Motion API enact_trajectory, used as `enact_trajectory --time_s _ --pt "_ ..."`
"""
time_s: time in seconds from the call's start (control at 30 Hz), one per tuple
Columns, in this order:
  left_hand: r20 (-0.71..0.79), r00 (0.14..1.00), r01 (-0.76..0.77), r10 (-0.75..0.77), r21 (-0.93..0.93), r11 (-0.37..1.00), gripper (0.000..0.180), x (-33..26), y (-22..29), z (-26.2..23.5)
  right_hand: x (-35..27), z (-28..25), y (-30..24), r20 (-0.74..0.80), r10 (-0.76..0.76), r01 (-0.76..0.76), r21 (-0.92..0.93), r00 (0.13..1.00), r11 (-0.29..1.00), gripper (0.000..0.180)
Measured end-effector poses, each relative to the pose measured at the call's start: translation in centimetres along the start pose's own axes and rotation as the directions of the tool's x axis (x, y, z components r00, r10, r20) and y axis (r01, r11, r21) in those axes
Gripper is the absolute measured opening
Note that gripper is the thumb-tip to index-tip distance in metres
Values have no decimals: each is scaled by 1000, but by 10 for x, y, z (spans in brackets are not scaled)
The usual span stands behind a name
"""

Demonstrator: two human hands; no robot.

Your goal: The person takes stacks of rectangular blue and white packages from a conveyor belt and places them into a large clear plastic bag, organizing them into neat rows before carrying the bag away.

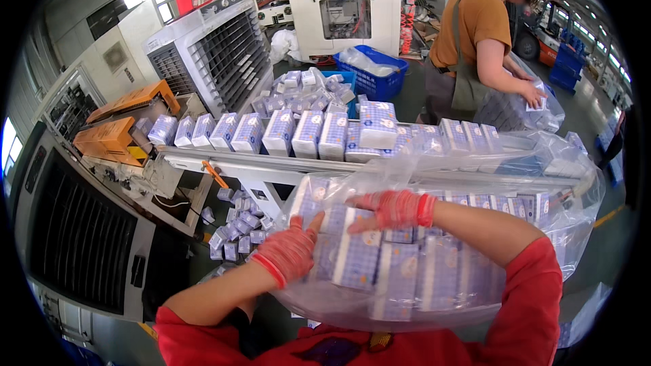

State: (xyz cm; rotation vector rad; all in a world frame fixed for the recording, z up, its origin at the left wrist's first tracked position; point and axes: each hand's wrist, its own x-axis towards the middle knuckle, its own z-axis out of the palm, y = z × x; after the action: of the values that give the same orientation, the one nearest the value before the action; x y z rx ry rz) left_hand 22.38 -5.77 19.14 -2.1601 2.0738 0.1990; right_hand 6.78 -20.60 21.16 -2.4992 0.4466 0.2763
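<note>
- Room: factory hall, with a white machine cabinet behind and a grey louvred unit at left.
- Conveyor: runs across the view; orange machine at its left end.
- Wrapped packs, white and violet: one row along the conveyor, from the left end rightward; one further pack sits on top of the row.
- Loose packs: a heap beyond the conveyor's far edge; others on the floor below its near edge.
- Clear bag: before the near edge, holding bagged packs in rows.
- Left hand, red-and-white glove: at the bag's left end, thumb and forefinger spread, nothing clenched.
- Right hand, matching glove: above the bagged packs, fingers extended leftward, blurred; no grasp evident, contact uncertain.
- Co-worker: beyond the conveyor's far edge, handling another clear bag.
- Step, as judged: settling packs inside the bag.
- Next move, as judged: calls for even pressure from both palms, without snagging the film.
</note>
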Motion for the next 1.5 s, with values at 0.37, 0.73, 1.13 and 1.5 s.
enact_trajectory --time_s 0.37,0.73,1.13,1.5 --pt "-498 785 -448 368 -48 893 15 -12 -118 -49 6 -15 -89 335 95 -15 -235 937 972 45" --pt "-662 746 -265 -75 -398 879 41 228 -141 8 113 -108 121 -369 228 -416 -584 901 697 38" --pt "-232 956 -111 -180 -854 508 102 304 -112 64 149 -28 170 -388 755 -316 736 529 599 93" --pt "-862 475 -833 -176 -505 224 102 136 -60 -108 6 -107 -8 -942 125 277 216 310 936 100"
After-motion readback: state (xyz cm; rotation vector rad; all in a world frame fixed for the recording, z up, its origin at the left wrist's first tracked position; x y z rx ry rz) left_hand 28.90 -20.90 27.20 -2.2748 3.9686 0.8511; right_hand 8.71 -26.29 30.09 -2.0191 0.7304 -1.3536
